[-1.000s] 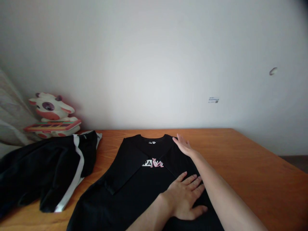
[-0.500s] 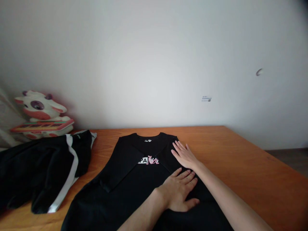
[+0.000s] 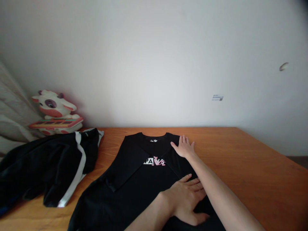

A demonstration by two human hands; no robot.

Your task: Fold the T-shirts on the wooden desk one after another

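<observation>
A black T-shirt (image 3: 144, 189) lies spread on the wooden table, neckline away from me. Both its sleeves are folded inward over the front, partly covering a white and pink print (image 3: 155, 160). My right hand (image 3: 184, 147) rests flat near the shirt's right shoulder, fingers spread and pointing away. Lower down, my left hand (image 3: 186, 199) lies palm down across the right side of the shirt, fingers apart and thumb towards me. Its fingertips are partly hidden behind my right forearm. Neither hand grips anything.
To the left lies a black garment with white stripes (image 3: 55, 166). Behind it a toy cow with a keyboard (image 3: 56, 110) stands against the wall, beside a pale curtain (image 3: 14, 106). The wooden table (image 3: 240, 160) extends to the right, its edge slanting towards me.
The view has turned a little left. My right hand has slid up and inward onto the shirt's shoulder. My left hand has shifted slightly towards me along the shirt's right side.
</observation>
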